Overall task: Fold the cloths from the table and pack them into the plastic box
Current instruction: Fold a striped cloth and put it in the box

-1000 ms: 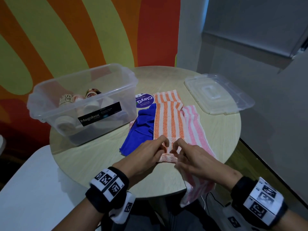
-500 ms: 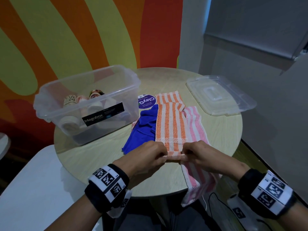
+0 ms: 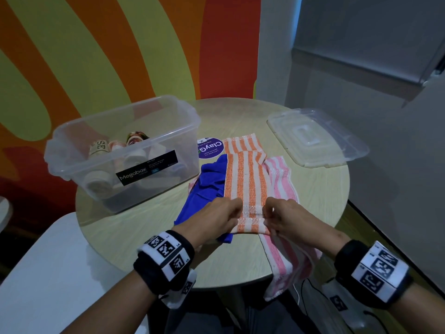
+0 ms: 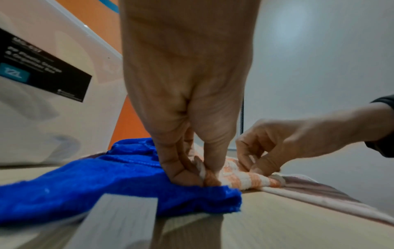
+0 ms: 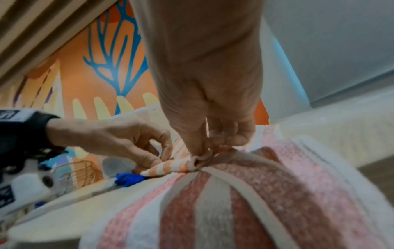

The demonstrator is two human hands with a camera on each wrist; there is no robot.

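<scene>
- Orange-striped cloth [image 3: 245, 182] — it lies along the middle of the round table [image 3: 320, 189], running from 12 o'clock toward us, its near end rolled or folded into a thick hem at 6 o'clock.
- Left hand [image 3: 214, 219] — we pinch the left corner of that near hem between thumb and curled fingers; the left wrist view shows the fingertips [image 4: 187, 175] pressed down onto the fabric.
- Right hand [image 3: 286, 216] — we pinch the right corner of the same hem, fingers curled, resting on the pink cloth.
- Blue cloth [image 3: 204, 189] — crumpled at 9 o'clock of the orange one, partly under its left edge and under our left hand.
- Pink-striped cloth [image 3: 286, 249] — beneath the orange one at 3 o'clock, its near end hanging over the table's edge.
- Plastic box [image 3: 125, 150] — open, at 10 o'clock on the table, with rolled items already inside.
- Lid [image 3: 315, 138] — flat at 2 o'clock, well apart from the box.
- Purple round sticker [image 3: 209, 148] — between box and orange cloth.
</scene>
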